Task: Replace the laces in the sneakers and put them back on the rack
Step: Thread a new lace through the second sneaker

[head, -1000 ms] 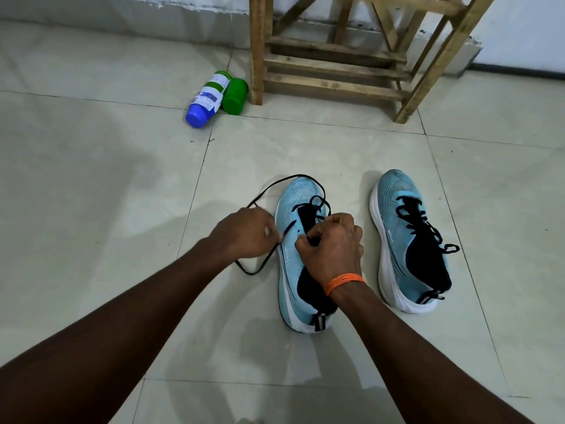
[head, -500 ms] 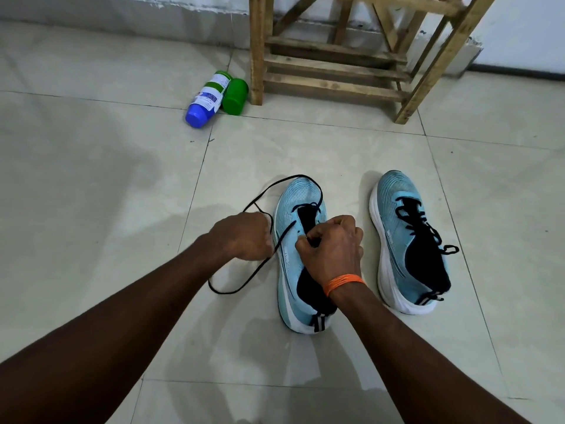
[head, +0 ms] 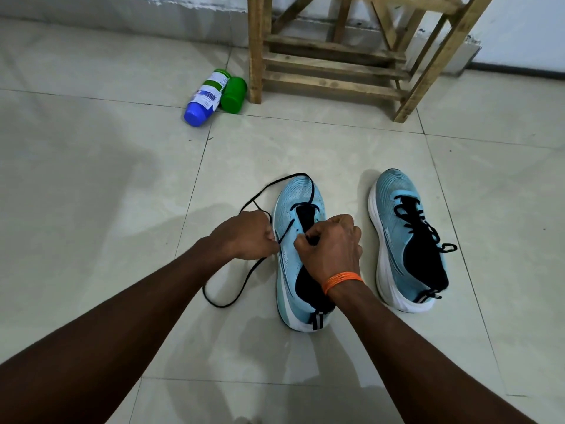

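Two bare forearms enter from the lower edge and meet over a light-blue knit sneaker with a white sole and black lining (head: 287, 270), the reference object for every position below. It stands upright on the pale tiled floor (head: 91, 209), toe pointing away from the person.

The right hand (head: 331, 246), with an orange thread wristband (head: 342, 278) at the wrist, lies over the tongue opening of the reference sneaker. Its thumb and curled fingers close narrowly in a pinch on a black shoelace (head: 220, 306) at the eyelets.

The left hand (head: 244, 235), just left of the sneaker's midfoot, is a closed fist gripping the same shoelace. One stretch falls from this fist into a slack loop on the floor, left of the sneaker's heel half. Another arcs out to the left and crosses over the toe.

Right of the reference sneaker, apart from it and roughly parallel, stands a matching second sneaker (head: 391, 240), laced in black.

Well beyond the toe and to the left, a white-and-green labelled bottle with a blue cap (head: 208, 96) lies on its side, touching a green cylindrical container (head: 234, 94). Beyond the toe and slightly right, a slatted rack of raw timber (head: 333, 65) stands at the wall.
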